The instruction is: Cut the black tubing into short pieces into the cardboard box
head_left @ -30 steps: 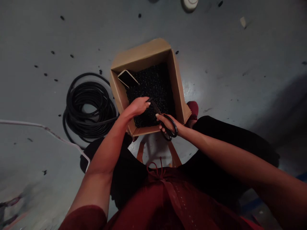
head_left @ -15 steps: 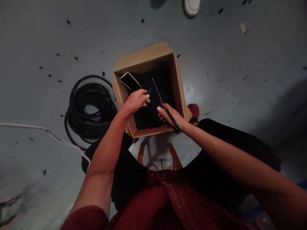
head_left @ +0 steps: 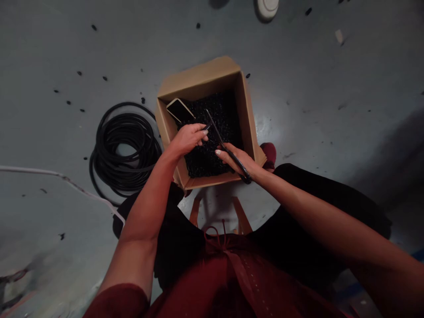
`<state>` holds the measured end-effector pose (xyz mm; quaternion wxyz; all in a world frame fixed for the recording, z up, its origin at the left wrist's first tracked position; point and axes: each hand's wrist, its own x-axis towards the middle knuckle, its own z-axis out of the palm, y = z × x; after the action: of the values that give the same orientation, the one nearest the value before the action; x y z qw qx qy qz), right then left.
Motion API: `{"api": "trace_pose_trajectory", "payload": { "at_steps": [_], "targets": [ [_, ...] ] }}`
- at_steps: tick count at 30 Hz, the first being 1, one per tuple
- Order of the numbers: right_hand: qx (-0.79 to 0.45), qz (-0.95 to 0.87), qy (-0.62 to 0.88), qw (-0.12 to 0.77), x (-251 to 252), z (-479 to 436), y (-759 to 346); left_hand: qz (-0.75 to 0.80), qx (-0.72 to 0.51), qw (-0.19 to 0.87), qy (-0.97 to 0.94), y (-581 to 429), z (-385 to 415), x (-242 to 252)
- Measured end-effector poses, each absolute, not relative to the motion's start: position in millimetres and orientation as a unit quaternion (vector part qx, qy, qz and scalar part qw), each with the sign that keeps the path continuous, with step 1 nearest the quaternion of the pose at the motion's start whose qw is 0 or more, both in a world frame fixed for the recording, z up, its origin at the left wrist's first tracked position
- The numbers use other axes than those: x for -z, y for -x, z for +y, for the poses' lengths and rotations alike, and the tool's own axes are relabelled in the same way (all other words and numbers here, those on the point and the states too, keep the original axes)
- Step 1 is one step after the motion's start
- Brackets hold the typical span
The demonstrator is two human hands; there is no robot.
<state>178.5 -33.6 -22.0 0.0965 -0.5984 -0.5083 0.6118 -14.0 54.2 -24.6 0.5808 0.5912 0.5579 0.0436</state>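
Note:
My left hand [head_left: 190, 138] is over the cardboard box [head_left: 200, 92], its thumb and fingers pinched on a small black piece [head_left: 208, 126]. My right hand [head_left: 235, 158] grips a pair of scissors [head_left: 241, 167] by the black handles. The scissor blades point up and to the left, close beside the black piece; whether they touch it I cannot tell. Beneath both hands, a heap of small black pieces [head_left: 212, 161] fills the lower part of the box. A dark rectangular thing with a pale rim [head_left: 179, 110] leans in the box's far left corner.
Left of the box lies a coil of black hose or cable [head_left: 99, 161] on the grey floor [head_left: 314, 88]. Scattered black bits [head_left: 105, 78] dot the floor. A pale cord [head_left: 82, 191] runs in from the left. At the top is a round white object [head_left: 267, 8].
The scissors have shifted slightly left, bringing the blades nearer to the black piece. My left hand stays almost in place, and the black piece in it has tilted a little.

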Motion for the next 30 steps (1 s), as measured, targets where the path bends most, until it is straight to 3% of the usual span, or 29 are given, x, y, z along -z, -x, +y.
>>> {"api": "trace_pose_trajectory", "payload": {
  "at_steps": [18,30],
  "targets": [
    [-0.598,-0.544,0.585,0.068,27,-34,-179,0.527,0.000,0.588,-0.614,10,51,23],
    [-0.452,-0.619,0.641,0.035,40,-41,-181,0.520,0.003,0.586,-0.621,7,50,26]
  ]
}}
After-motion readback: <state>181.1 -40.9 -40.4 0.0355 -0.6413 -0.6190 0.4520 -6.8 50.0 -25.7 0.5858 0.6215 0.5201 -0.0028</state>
